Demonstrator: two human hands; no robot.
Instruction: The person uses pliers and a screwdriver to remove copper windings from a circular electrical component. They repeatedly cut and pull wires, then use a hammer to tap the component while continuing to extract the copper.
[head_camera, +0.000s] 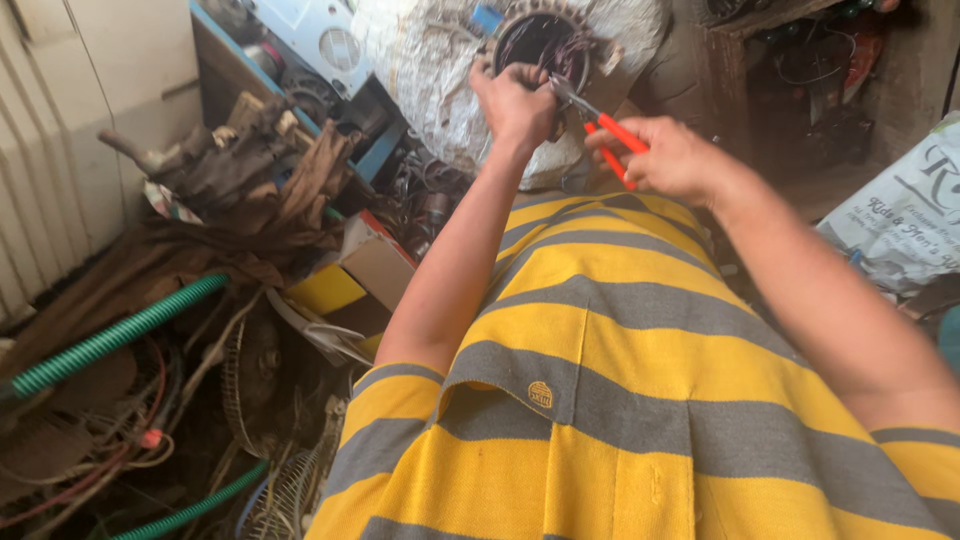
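The round dark motor stator with its ring of copper-coloured windings (540, 45) sits up ahead of the person, propped against a crumpled white plastic sack (420, 70), and everything else is best placed from it. The left hand (515, 100) is clamped on the stator's lower rim, the grip closed around the edge and some wire, seemingly to hold the piece steady and keep the strands taut. Just right of the stator, the right hand (670, 160) is wrapped firmly around the red-handled steel pliers (600, 125), whose jaws point into the windings by the left thumb, angled so the tips can reach the wire. Whether the jaws bite a strand I cannot tell; the spot is small and shadowed. Nearer than the stator, the yellow and grey striped shirt (620, 400) fills the view and hides whatever the stator rests on. Well left of it and lower lie a green ribbed hose (110, 340), a wire fan guard (255, 385) and tangled cables, too jumbled to sort out. Right of the stator a printed white bag (900, 220) is cut off by the frame edge
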